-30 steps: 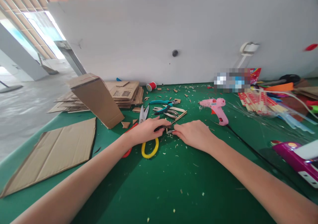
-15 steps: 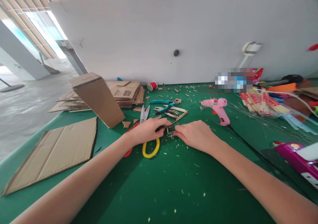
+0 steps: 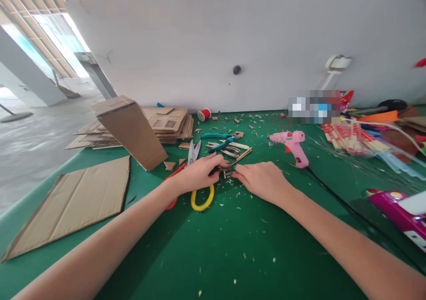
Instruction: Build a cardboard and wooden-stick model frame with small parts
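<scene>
My left hand (image 3: 196, 175) and my right hand (image 3: 262, 180) meet on the green table (image 3: 233, 246), fingertips together around a small dark piece (image 3: 225, 169) that is too small to name. Both hands have their fingers curled in a pinch on it. Under my left hand lie scissors with one yellow loop (image 3: 201, 198) and one red loop, blades pointing away. Wood shavings are scattered around the hands.
Teal-handled pliers (image 3: 218, 136) and thin wooden sticks (image 3: 241, 155) lie just beyond the hands. A pink glue gun (image 3: 293, 147) with a black cord sits to the right. Cardboard sheets (image 3: 73, 202), a folded cardboard piece (image 3: 133, 131) and a stack lie left. Red thread spool (image 3: 203, 114) stands by the grey partition.
Almost nothing differs; both hands stay pinched together on the small piece, with only slight shifts of the fingers.
</scene>
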Motion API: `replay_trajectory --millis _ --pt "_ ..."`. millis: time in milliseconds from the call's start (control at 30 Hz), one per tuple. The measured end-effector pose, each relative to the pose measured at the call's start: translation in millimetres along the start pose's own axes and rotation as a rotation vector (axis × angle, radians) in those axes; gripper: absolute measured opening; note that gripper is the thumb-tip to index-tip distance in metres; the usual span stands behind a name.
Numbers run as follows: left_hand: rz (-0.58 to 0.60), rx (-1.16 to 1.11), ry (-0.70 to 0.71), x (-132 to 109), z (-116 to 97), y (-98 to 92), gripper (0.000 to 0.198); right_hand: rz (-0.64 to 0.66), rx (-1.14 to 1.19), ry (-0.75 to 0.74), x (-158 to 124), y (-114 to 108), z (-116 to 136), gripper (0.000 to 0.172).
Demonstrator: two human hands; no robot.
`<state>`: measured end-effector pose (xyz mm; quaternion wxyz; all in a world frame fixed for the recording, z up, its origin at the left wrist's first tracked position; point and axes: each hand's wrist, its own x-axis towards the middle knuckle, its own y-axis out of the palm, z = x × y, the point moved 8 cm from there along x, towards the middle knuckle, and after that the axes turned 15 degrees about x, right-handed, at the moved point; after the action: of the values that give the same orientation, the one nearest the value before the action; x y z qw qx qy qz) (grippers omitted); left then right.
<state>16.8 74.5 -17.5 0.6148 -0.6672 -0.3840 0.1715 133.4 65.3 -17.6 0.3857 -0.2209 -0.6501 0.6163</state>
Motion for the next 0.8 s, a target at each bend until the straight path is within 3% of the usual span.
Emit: replay_trajectory --millis 100,267,467,633,800 --pt "0.006 -0.011 0.006 0.5 -0.6 0.6 0.024 -0.007 -0.008 0.023 -0.3 0.8 -1.7 0.034" --pt "-0.003 -0.028 0.008 0.8 -1.7 -0.3 0.023 0.053 0.022 -0.06 -0.2 1.5 3.6 0.032" --pt "-0.001 -0.024 0.01 0.7 -1.7 0.1 0.023 -0.003 -0.009 0.025 -1.1 0.1 -1.0 0.034" --pt "0.009 -0.005 0.003 1.0 -2.6 -1.2 0.024 0.051 0.0 -0.06 -0.8 1.7 5.4 0.034" --pt "-0.003 0.039 0.063 3.2 -7.9 -1.8 0.033 -0.022 -0.018 0.007 -1.0 -2.1 -1.0 0.034"
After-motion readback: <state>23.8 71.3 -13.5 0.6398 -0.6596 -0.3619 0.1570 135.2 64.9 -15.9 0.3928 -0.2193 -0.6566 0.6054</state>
